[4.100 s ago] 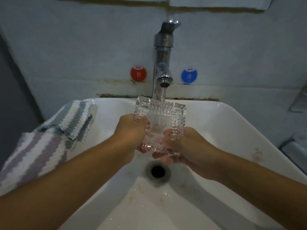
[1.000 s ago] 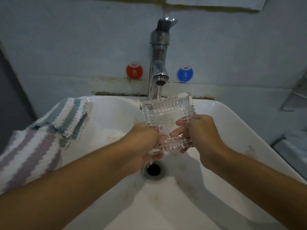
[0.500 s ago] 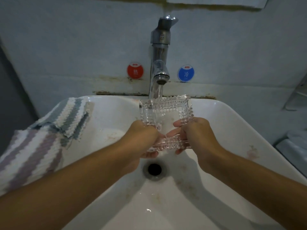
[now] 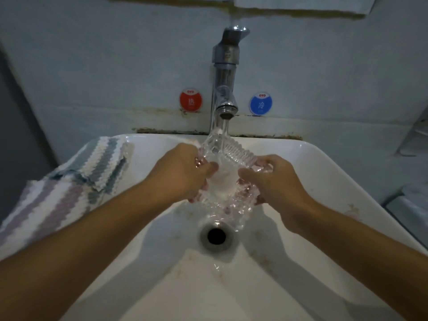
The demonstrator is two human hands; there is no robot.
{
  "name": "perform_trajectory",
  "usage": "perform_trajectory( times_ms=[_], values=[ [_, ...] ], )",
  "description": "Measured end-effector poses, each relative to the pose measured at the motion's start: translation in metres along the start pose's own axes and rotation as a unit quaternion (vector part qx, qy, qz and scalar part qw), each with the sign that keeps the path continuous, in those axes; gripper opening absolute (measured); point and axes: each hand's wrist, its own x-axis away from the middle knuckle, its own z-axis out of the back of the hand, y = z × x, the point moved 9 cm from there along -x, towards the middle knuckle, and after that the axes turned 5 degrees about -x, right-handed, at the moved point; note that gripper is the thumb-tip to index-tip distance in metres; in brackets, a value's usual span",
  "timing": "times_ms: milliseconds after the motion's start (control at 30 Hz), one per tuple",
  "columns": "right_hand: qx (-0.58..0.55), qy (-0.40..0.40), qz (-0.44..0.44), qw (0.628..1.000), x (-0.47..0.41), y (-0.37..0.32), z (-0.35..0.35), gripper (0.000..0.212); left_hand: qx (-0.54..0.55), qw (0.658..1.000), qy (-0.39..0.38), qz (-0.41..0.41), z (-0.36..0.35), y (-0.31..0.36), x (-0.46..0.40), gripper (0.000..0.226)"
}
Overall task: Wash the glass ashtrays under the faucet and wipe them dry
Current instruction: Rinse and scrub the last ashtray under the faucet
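Note:
A square, ribbed glass ashtray (image 4: pixel 228 172) is held over the white sink (image 4: pixel 324 172), turned corner-on under the running chrome faucet (image 4: pixel 225 93). Water pours from the spout onto its far corner and runs off the near corner toward the drain (image 4: pixel 216 236). My left hand (image 4: pixel 183 172) grips the ashtray's left side, thumb on its inner face. My right hand (image 4: pixel 275 177) grips the right side, fingers curled round the rim. Its lower edges are partly hidden by my fingers and the splashing water.
A striped knitted cloth (image 4: pixel 69 181) lies draped over the sink's left rim. Red (image 4: pixel 191 100) and blue (image 4: pixel 261 103) round stickers flank the faucet on the wall. A pale object (image 4: pixel 414 205) sits past the sink's right edge.
The ashtray has been rotated from square-on to corner-on under the stream and lowered a little. Both hands have shifted round its sides, still holding it.

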Motion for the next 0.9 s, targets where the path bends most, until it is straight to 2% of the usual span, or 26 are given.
perform_trajectory(
  times_ms=[33,100,133,233,300,433,600,700,900],
  values=[
    [0.014,-0.019,0.004,1.0,-0.001,-0.003,0.0,0.02,-0.038,0.999,0.007,-0.022,0.005,0.004,-0.001,0.02],
    [0.068,-0.089,0.016,0.994,-0.001,-0.009,-0.009,0.012,-0.101,0.993,0.022,-0.05,0.012,0.008,-0.002,0.021],
    [0.09,-0.122,0.023,0.988,0.001,-0.01,-0.015,0.008,-0.114,0.992,0.026,-0.053,0.015,0.007,-0.003,0.022],
    [0.106,-0.168,0.05,0.979,0.006,-0.015,-0.025,0.019,-0.098,0.994,0.032,-0.046,0.021,0.002,-0.005,0.025],
    [0.117,-0.172,0.062,0.976,0.006,-0.014,-0.028,0.024,-0.102,0.992,0.04,-0.055,0.021,0.003,-0.006,0.026],
    [0.142,-0.151,0.069,0.976,-0.001,-0.004,-0.026,0.014,-0.139,0.986,0.063,-0.066,0.021,0.007,-0.004,0.028],
    [0.125,-0.136,0.078,0.98,-0.002,0.008,-0.032,0.016,-0.123,0.992,0.021,-0.017,0.016,-0.008,-0.008,0.03],
    [0.108,-0.154,0.06,0.98,0.0,0.015,-0.04,0.016,-0.115,0.993,0.0,0.002,0.014,-0.017,-0.012,0.031],
    [0.095,-0.177,0.02,0.979,0.001,0.021,-0.051,0.018,-0.125,0.992,-0.004,-0.002,0.017,-0.017,-0.013,0.031]
  ],
)
